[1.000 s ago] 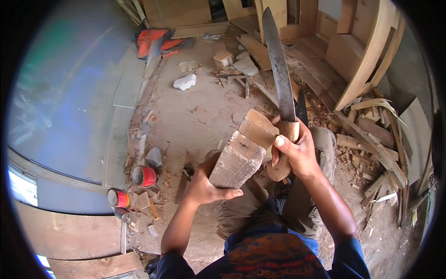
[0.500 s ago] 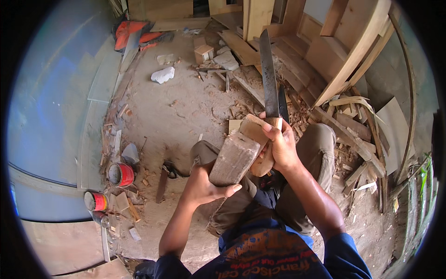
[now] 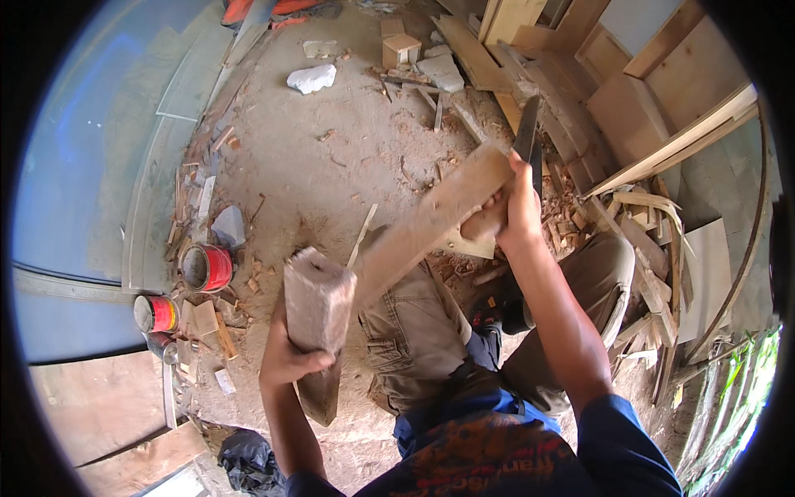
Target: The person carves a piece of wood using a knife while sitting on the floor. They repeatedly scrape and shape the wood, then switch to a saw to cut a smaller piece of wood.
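My left hand (image 3: 296, 356) is closed around a thick, rough block of wood (image 3: 319, 306), its worn end turned upward. A tapered wooden end (image 3: 319, 396) shows below that hand; whether it belongs to the block I cannot tell. My right hand (image 3: 520, 207) grips the wooden handle (image 3: 484, 222) of a machete, whose dark blade (image 3: 527, 131) points up and away. The same hand also holds the far end of a long wooden board (image 3: 435, 215), which slants down left over my knee. The board's near end passes behind the block. A second dark, narrow shape lies beside the blade.
Two red paint tins (image 3: 207, 267) (image 3: 156, 315) stand at left among wood offcuts. A white stone (image 3: 311, 79) lies on the dirt floor ahead. Wooden frames (image 3: 654, 91) lean at far right above a pile of scrap wood (image 3: 642, 248). A black plastic bag (image 3: 248, 460) lies at lower left.
My left hand has moved left and down with the block, away from the machete. My right hand has moved slightly right and up. The long board now shows between my hands.
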Action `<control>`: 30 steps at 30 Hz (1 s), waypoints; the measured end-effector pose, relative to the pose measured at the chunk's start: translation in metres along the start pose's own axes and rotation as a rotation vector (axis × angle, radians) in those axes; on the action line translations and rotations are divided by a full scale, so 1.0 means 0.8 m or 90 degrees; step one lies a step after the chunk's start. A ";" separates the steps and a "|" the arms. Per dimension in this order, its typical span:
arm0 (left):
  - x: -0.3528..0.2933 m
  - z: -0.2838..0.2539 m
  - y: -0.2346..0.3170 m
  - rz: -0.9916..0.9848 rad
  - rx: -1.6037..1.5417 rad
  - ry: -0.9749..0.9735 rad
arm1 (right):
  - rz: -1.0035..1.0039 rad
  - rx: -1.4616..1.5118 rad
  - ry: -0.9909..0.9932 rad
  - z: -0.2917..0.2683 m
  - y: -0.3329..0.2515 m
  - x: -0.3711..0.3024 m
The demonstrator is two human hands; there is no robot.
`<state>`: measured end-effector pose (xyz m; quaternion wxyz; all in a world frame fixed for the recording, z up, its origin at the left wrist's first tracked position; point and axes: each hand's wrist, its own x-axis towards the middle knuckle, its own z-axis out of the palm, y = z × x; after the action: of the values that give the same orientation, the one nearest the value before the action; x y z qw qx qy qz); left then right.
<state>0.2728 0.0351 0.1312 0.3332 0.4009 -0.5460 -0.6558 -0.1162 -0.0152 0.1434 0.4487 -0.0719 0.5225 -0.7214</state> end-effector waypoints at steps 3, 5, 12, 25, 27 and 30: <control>0.008 0.030 0.001 -0.016 0.014 0.032 | 0.001 0.068 0.059 0.000 0.038 0.076; 0.022 0.059 -0.011 -0.031 0.082 0.108 | -0.046 0.053 0.112 -0.009 0.084 0.122; 0.031 0.109 -0.054 -0.074 0.104 0.079 | -0.133 -0.138 0.287 -0.096 0.263 0.255; 0.197 0.152 0.009 0.031 0.037 -0.092 | 0.031 -0.607 0.089 -0.241 0.209 0.206; 0.247 0.166 0.009 0.105 0.029 -0.127 | -0.063 -0.585 0.110 -0.228 0.156 0.207; 0.326 0.194 0.018 0.144 0.132 -0.211 | -0.111 -0.715 0.079 -0.241 0.061 0.237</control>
<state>0.0159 -0.1259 0.1161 0.2675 0.2557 -0.6991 -0.6118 -0.3103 -0.0215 -0.0512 0.2490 -0.2992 0.8435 -0.3702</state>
